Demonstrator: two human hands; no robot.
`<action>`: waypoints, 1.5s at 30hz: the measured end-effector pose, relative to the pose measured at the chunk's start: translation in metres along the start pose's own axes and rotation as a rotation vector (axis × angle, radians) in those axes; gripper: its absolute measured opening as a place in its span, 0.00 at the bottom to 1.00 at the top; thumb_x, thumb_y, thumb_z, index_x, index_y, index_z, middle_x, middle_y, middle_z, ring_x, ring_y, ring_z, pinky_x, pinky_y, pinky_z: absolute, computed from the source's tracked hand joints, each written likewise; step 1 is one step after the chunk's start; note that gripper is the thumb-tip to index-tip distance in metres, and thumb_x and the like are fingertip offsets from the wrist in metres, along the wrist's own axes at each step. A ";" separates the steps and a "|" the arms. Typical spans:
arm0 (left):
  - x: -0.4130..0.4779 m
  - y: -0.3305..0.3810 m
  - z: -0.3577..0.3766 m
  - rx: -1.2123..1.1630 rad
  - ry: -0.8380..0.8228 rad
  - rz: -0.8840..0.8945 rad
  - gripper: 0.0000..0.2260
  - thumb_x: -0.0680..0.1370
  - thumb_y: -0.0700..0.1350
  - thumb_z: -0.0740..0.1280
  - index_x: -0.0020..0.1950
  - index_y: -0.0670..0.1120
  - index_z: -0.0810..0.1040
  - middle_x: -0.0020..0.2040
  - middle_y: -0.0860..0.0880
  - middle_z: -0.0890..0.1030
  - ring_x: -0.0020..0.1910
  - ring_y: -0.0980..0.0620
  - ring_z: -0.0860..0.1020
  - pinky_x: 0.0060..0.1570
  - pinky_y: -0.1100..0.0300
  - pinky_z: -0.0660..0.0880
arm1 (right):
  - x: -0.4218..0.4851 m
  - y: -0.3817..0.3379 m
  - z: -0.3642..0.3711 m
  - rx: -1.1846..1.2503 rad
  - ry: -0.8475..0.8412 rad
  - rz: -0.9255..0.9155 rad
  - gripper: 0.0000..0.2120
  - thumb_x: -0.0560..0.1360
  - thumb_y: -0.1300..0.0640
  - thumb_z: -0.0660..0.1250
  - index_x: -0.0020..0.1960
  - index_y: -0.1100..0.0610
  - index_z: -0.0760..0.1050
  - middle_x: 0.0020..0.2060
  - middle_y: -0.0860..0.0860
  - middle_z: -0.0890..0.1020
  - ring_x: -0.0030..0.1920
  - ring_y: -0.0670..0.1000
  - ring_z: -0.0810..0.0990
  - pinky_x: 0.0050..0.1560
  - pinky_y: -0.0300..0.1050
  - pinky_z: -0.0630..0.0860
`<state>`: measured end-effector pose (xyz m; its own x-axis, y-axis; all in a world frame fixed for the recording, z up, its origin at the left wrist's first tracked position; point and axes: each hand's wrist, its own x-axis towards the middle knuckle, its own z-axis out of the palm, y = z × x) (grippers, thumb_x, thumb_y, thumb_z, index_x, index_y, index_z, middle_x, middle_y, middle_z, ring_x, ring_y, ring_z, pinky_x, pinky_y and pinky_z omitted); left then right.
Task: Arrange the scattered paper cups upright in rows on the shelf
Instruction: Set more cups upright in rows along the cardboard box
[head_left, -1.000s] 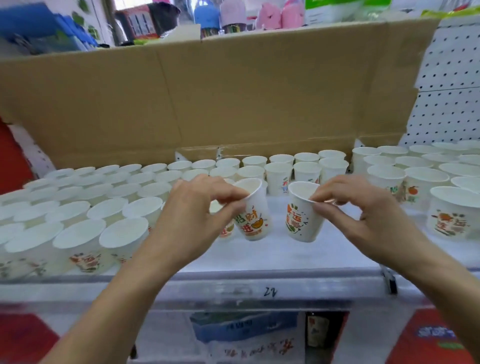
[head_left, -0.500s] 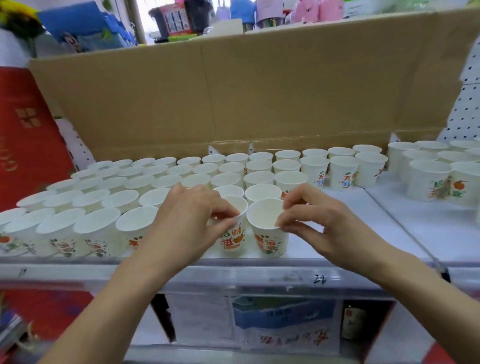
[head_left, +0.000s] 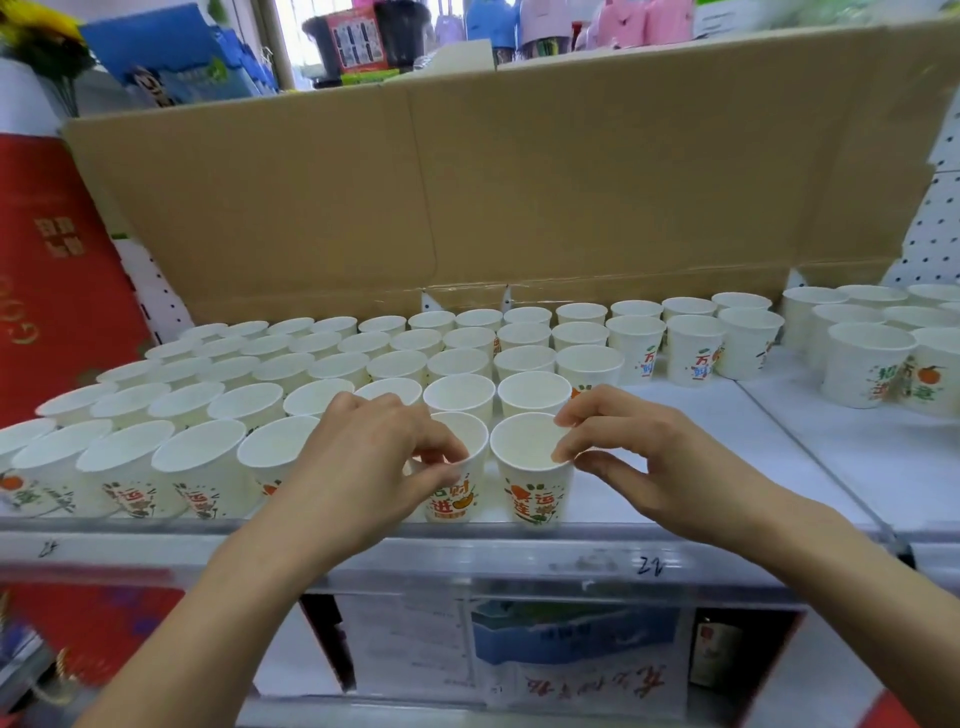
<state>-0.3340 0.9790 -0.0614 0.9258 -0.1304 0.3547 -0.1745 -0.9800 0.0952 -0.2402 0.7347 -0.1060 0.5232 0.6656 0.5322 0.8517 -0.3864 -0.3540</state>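
Two cups being set into the front row of the shelf (head_left: 675, 499)

The left hand (head_left: 363, 457) pinches the rim of one cup (head_left: 457, 488), thumb and fingers closed on it; the right hand (head_left: 639, 457) pinches the rim of the cup beside it (head_left: 530, 483), fingertips over the lip. Both cups stand upright at the shelf's front edge, just right of the filled rows (head_left: 260, 384) and well in front of the cardboard box (head_left: 467, 208). Holding by the rim likely leaves the sides free, so each cup can be nudged snug against its neighbours.
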 end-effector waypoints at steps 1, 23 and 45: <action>-0.001 0.001 0.000 0.010 -0.007 -0.002 0.08 0.74 0.59 0.67 0.51 0.62 0.82 0.43 0.63 0.80 0.46 0.59 0.73 0.55 0.55 0.67 | -0.001 0.000 0.000 0.004 0.000 -0.004 0.08 0.76 0.58 0.68 0.50 0.47 0.81 0.57 0.41 0.76 0.55 0.43 0.76 0.52 0.43 0.76; 0.215 0.153 0.037 -0.073 -0.163 0.310 0.17 0.77 0.54 0.67 0.65 0.53 0.76 0.62 0.53 0.76 0.61 0.53 0.73 0.59 0.55 0.71 | -0.018 0.132 -0.131 -0.439 0.111 0.557 0.21 0.76 0.51 0.65 0.68 0.49 0.70 0.62 0.49 0.72 0.64 0.52 0.68 0.59 0.51 0.71; 0.265 0.294 0.131 -0.165 -0.042 0.395 0.06 0.76 0.46 0.67 0.49 0.53 0.83 0.47 0.55 0.84 0.49 0.52 0.79 0.52 0.55 0.70 | -0.118 0.144 -0.221 -0.764 -0.220 0.571 0.12 0.72 0.39 0.62 0.41 0.48 0.74 0.42 0.45 0.77 0.47 0.47 0.73 0.45 0.42 0.68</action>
<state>-0.0962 0.6365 -0.0612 0.7895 -0.4998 0.3563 -0.5663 -0.8170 0.1088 -0.1730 0.4589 -0.0496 0.9118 0.3241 0.2524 0.3026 -0.9454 0.1207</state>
